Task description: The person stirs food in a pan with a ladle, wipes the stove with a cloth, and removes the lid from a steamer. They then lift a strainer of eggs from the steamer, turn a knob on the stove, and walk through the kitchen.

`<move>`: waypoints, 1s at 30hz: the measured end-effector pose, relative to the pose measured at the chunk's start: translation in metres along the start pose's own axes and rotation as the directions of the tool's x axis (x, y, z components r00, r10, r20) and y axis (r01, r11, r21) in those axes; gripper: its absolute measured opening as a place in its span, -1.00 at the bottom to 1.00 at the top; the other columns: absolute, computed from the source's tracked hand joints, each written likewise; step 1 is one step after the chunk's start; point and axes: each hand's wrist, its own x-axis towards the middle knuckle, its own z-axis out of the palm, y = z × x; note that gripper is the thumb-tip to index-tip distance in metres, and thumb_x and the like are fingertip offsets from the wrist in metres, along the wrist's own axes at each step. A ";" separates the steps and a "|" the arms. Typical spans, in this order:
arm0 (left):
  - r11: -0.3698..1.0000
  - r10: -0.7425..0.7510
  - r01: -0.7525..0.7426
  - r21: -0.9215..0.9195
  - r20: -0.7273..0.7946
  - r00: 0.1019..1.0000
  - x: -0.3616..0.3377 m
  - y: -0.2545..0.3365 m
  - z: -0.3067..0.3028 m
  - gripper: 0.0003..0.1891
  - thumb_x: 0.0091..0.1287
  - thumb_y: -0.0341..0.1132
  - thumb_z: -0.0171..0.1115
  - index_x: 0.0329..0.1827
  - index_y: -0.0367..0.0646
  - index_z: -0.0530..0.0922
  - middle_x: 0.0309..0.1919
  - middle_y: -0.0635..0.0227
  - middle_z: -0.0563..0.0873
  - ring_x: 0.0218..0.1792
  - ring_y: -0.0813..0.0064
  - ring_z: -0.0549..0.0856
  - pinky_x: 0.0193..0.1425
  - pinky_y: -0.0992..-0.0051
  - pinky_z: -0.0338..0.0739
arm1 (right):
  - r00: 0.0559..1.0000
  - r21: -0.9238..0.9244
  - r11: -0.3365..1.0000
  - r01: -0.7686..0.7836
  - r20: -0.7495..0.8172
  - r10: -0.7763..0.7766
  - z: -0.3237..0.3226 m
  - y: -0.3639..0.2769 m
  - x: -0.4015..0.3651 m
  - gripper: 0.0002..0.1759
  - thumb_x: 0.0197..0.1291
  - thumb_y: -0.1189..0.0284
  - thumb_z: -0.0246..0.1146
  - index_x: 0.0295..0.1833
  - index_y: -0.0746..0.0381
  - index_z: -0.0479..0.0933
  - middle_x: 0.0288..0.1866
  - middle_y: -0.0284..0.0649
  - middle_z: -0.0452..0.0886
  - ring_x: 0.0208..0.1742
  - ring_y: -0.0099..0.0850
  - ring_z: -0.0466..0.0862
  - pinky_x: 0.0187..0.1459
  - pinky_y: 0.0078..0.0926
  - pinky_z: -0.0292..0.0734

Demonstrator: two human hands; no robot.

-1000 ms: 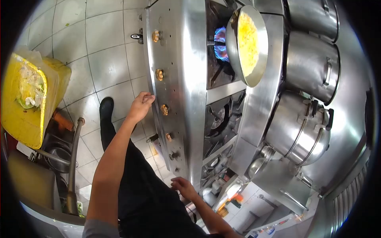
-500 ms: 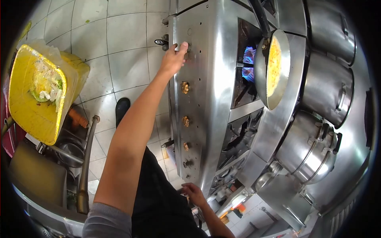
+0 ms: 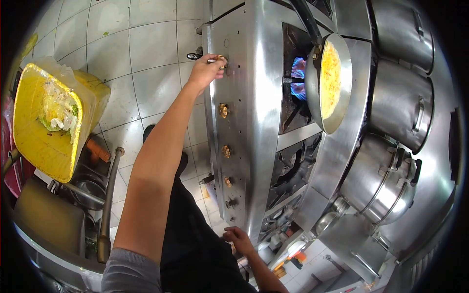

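My left hand point(image 3: 207, 72) reaches to the stove's steel front panel. Its fingers are closed around a burner knob point(image 3: 222, 62), which they partly cover. Blue flames point(image 3: 298, 78) burn at the burner behind that panel. Tilted beside the flames is a frying pan point(image 3: 316, 100) with yellow, egg-like food point(image 3: 331, 80) in it. The pan's dark handle point(image 3: 307, 22) points away from both hands. My right hand point(image 3: 238, 238) hangs low near the panel's other end, fingers loosely bent and apart, with nothing visible in them.
More brass-coloured knobs point(image 3: 225, 151) line the panel. Large steel pots point(image 3: 401, 105) stand behind the burners. Opposite the stove is a yellow bin point(image 3: 46, 154) with food scraps, near a metal rail point(image 3: 108, 210). White tiles point(image 3: 151, 46) cover the floor.
My left hand's fingers have closed more around the knob, and the thumb is no longer raised. The view has shifted slightly. The flames still burn, and my right hand stays low.
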 end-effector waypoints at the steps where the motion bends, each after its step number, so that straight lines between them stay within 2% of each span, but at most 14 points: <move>1: 0.996 0.087 -0.087 -0.020 0.011 0.996 -0.001 -0.003 -0.002 -0.44 0.28 -0.24 0.35 0.30 -0.28 0.43 -0.08 0.26 0.64 -0.04 0.48 0.63 0.09 0.49 0.53 | 1.000 0.019 1.000 -0.011 -0.003 0.012 -0.001 0.000 0.000 -0.65 0.41 0.32 0.18 0.15 0.33 0.51 -0.13 -0.19 0.68 -0.12 -0.47 0.67 -0.02 -0.51 0.57; 2: 0.996 0.086 -0.086 -0.020 0.002 0.996 -0.002 -0.006 -0.003 -0.44 0.28 -0.24 0.35 0.30 -0.28 0.43 -0.08 0.26 0.64 -0.04 0.48 0.63 0.09 0.49 0.53 | 1.000 0.013 1.000 -0.015 0.003 0.015 -0.003 0.002 -0.001 -0.65 0.41 0.32 0.18 0.15 0.33 0.51 -0.13 -0.19 0.68 -0.12 -0.47 0.67 -0.02 -0.51 0.57; 4: 0.959 0.269 -0.267 0.100 -0.010 0.963 0.000 -0.009 -0.002 -0.45 0.30 -0.22 0.34 0.29 -0.29 0.43 -0.04 0.22 0.62 -0.06 0.48 0.63 0.06 0.49 0.55 | 1.000 -0.026 1.000 0.000 0.009 0.000 -0.007 0.005 0.001 -0.65 0.42 0.32 0.17 0.15 0.33 0.51 -0.12 -0.18 0.68 -0.12 -0.46 0.67 -0.01 -0.51 0.57; 5: 0.958 0.270 -0.268 0.102 -0.010 0.963 -0.003 -0.004 0.002 -0.45 0.30 -0.22 0.34 0.29 -0.29 0.43 -0.04 0.22 0.62 -0.06 0.48 0.63 0.06 0.49 0.55 | 1.000 -0.026 1.000 0.001 0.011 -0.001 -0.007 0.005 0.001 -0.65 0.42 0.32 0.17 0.15 0.33 0.51 -0.12 -0.18 0.68 -0.12 -0.46 0.67 -0.01 -0.51 0.57; 7: 0.999 -0.001 -0.003 -0.047 -0.071 0.997 -0.009 0.006 0.010 -0.46 0.29 -0.27 0.34 0.30 -0.29 0.43 0.05 0.17 0.59 -0.06 0.47 0.64 0.06 0.49 0.56 | 1.000 -0.038 0.999 -0.002 -0.004 0.001 -0.008 0.005 0.001 -0.66 0.42 0.32 0.16 0.14 0.34 0.51 -0.13 -0.18 0.68 -0.13 -0.46 0.67 -0.02 -0.50 0.58; 8: 0.999 0.000 -0.003 -0.045 -0.072 0.997 -0.007 0.002 0.009 -0.46 0.29 -0.27 0.34 0.30 -0.29 0.43 0.05 0.17 0.59 -0.06 0.47 0.64 0.06 0.49 0.56 | 1.000 -0.037 0.999 -0.001 -0.002 0.001 -0.008 0.005 0.000 -0.66 0.42 0.32 0.16 0.14 0.34 0.51 -0.13 -0.18 0.68 -0.13 -0.46 0.67 -0.02 -0.50 0.58; 10: 0.989 0.145 -0.146 -0.018 -0.022 0.989 -0.005 -0.006 0.005 -0.42 0.26 -0.29 0.36 0.31 -0.30 0.41 0.10 0.15 0.57 -0.06 0.45 0.64 0.08 0.50 0.55 | 1.000 -0.040 0.999 -0.012 -0.019 0.011 -0.008 0.005 -0.001 -0.66 0.42 0.32 0.17 0.14 0.34 0.51 -0.13 -0.17 0.68 -0.14 -0.46 0.67 -0.02 -0.50 0.57; 17: 0.991 0.128 -0.128 -0.027 -0.015 0.992 -0.008 -0.002 0.006 -0.42 0.29 -0.28 0.37 0.33 -0.29 0.41 0.09 0.15 0.57 -0.06 0.43 0.66 0.09 0.49 0.58 | 1.000 -0.041 0.999 0.004 -0.005 -0.004 -0.009 0.015 0.004 -0.66 0.41 0.33 0.17 0.14 0.34 0.51 -0.13 -0.18 0.68 -0.15 -0.47 0.67 -0.04 -0.51 0.57; 19: 0.995 0.061 -0.063 -0.073 -0.029 0.998 -0.008 -0.001 0.009 -0.45 0.34 -0.26 0.33 0.34 -0.28 0.41 0.09 0.16 0.58 -0.05 0.43 0.67 0.11 0.51 0.59 | 1.000 0.022 1.000 -0.022 -0.006 0.022 -0.007 0.016 0.003 -0.67 0.41 0.33 0.17 0.14 0.32 0.52 -0.13 -0.18 0.68 -0.15 -0.48 0.66 -0.04 -0.50 0.57; 22: 0.996 0.093 -0.093 -0.010 -0.037 0.995 -0.012 0.001 0.009 -0.46 0.38 -0.23 0.30 0.35 -0.27 0.40 0.09 0.16 0.58 -0.02 0.44 0.68 0.12 0.53 0.60 | 1.000 -0.011 1.000 -0.008 0.007 0.008 -0.009 0.023 0.005 -0.68 0.41 0.33 0.17 0.14 0.31 0.52 -0.13 -0.18 0.69 -0.15 -0.48 0.67 -0.04 -0.49 0.58; 30: 0.996 0.088 -0.088 -0.014 -0.042 0.995 -0.011 0.000 0.010 -0.50 0.38 -0.31 0.29 0.34 -0.24 0.41 0.11 0.19 0.58 0.03 0.40 0.67 0.13 0.47 0.61 | 1.000 -0.021 1.000 -0.013 0.011 0.013 -0.007 0.020 0.005 -0.68 0.42 0.35 0.17 0.14 0.32 0.51 -0.14 -0.18 0.69 -0.14 -0.46 0.68 -0.05 -0.48 0.60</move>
